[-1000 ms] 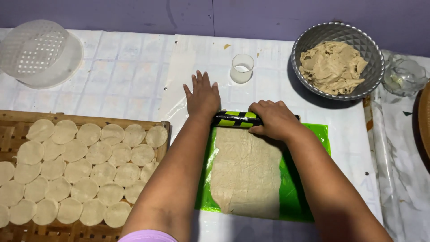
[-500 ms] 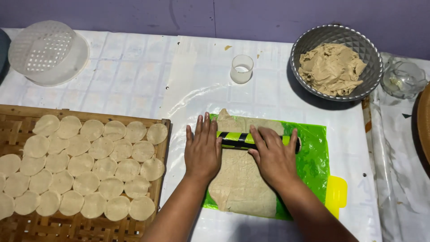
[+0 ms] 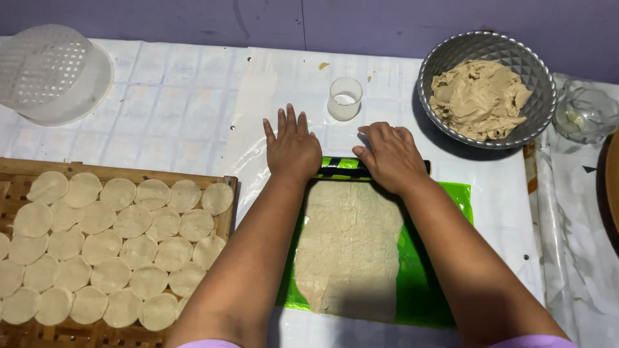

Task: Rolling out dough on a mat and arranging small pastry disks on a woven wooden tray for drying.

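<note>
Rolling dough (image 3: 351, 248) thin under clear film, on a green mat (image 3: 445, 258) lying on the desk (image 3: 193, 96). Pressing down on a dark roller (image 3: 342, 169) at the far end of the sheet, with the left hand (image 3: 293, 147) laid flat, fingers spread and pointing away, palm covering the roller's left end, and the right hand (image 3: 389, 154) cupped over the right part, fingers bent and angled toward the middle; gripping nothing, both just bearing down. Judging by the position, reaching the top of a stroke, so calling next for an even pull back toward the body, keeping the pressure level so the ragged near edge thins evenly without tearing. Waiting nearby: a ring cutter (image 3: 345, 98) just beyond the roller, a metal bowl (image 3: 535, 77) holding more dough at far right, and cut rounds (image 3: 116, 248) filling a bamboo tray (image 3: 129, 173) on the left.
</note>
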